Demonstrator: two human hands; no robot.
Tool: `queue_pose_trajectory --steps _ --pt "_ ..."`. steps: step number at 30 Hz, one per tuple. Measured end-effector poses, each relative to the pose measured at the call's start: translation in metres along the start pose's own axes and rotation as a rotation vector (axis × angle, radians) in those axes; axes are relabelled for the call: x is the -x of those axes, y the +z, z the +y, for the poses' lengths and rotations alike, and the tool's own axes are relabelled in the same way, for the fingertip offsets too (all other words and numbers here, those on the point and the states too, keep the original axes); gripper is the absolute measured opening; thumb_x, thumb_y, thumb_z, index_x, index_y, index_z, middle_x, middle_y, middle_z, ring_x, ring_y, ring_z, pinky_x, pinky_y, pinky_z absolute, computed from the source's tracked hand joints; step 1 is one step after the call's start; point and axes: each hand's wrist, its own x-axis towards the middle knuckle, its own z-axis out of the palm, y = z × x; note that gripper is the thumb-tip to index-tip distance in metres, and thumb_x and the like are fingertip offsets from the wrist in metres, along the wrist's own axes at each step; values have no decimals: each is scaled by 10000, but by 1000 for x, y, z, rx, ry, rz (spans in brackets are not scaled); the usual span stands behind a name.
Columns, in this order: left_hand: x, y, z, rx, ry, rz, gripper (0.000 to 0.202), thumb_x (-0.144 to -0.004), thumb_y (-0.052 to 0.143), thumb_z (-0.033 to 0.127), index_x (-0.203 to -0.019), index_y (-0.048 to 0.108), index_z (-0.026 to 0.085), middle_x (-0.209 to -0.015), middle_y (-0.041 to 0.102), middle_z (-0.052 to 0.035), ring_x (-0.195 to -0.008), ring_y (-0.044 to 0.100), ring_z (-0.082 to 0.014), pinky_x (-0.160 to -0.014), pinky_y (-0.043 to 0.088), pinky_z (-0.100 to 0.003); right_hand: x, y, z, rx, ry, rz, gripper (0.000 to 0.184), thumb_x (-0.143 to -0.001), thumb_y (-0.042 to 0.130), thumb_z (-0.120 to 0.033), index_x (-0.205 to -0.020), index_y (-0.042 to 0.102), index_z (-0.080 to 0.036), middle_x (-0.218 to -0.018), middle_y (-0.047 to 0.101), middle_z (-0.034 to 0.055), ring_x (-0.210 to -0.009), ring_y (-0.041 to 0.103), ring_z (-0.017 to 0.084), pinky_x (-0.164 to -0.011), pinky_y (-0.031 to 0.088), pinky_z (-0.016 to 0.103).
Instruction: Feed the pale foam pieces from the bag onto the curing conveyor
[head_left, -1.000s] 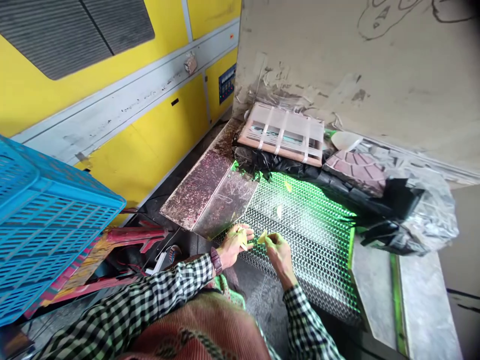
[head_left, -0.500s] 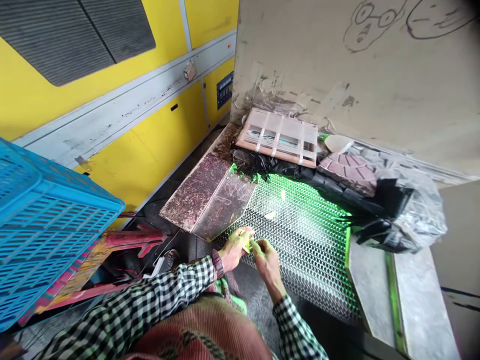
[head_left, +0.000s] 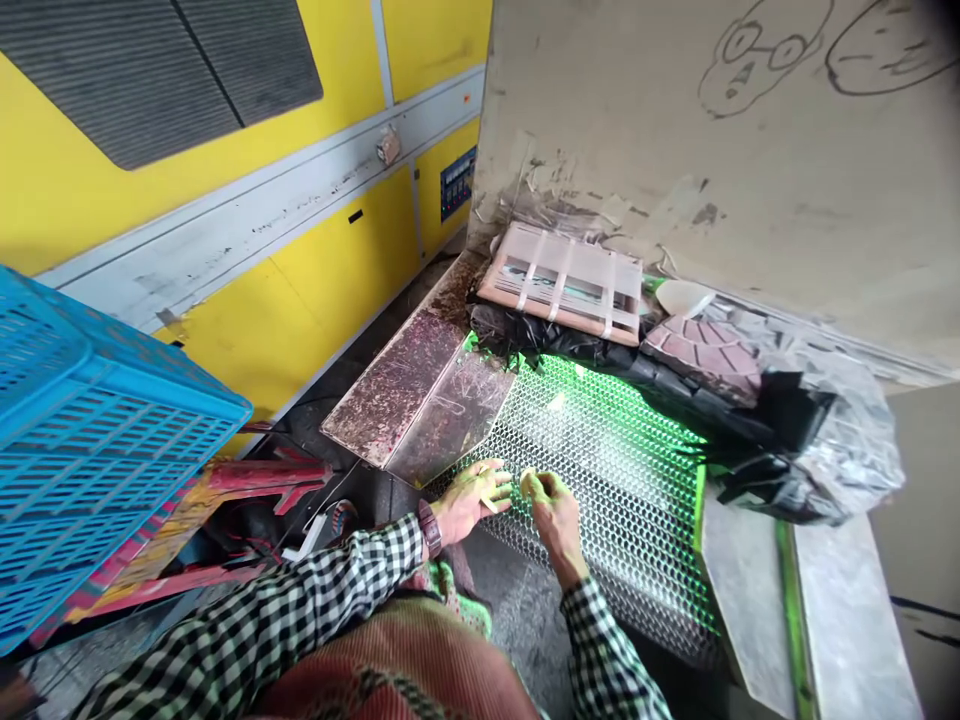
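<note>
My left hand (head_left: 471, 499), with a watch on its wrist, is half curled over the near left edge of a metal mesh belt (head_left: 600, 500). Small pale yellow pieces (head_left: 491, 507) show at its fingers; their kind is not clear. To its right, my right hand (head_left: 556, 515) is closed in a pinch, and a small pale yellow piece (head_left: 528, 479) shows at the fingertips. Farther up the belt lie two similar pale pieces (head_left: 556, 402), in green and white light.
A blue plastic crate (head_left: 135, 430) stands at the left on a red frame (head_left: 262, 480). Behind is a yellow machine (head_left: 300, 290). Sloped metal plates (head_left: 420, 390) flank the belt; a strapped flat packet (head_left: 566, 280) and black plastic wrapping (head_left: 675, 390) lie across its far end.
My right hand has moved right, apart from my left, with a small piece at its fingertips. My left hand's fingers have spread somewhat. The two pieces on the belt are farther away.
</note>
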Motion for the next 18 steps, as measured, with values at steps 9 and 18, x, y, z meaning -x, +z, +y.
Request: queue_pose_trajectory --steps 9,18 --pt "3 -1 8 32 12 -129 586 -986 603 211 -1545 429 192 -1389 608 -178 -1068 694 -203 -947 552 -351 7 -1 -15 -84 -157 -163 396 -961 507 -597 -941 642 -226 -763 666 24 -676 576 201 -628 402 297" --pt "1 4 4 -51 -80 62 479 -1023 548 206 -1479 437 115 -1290 683 -215 -1019 733 -220 -970 563 -354 -3 -1 -5 77 43 -50 499 -927 466 -696 -808 601 -230 -713 671 37 -642 580 207 -596 361 300"
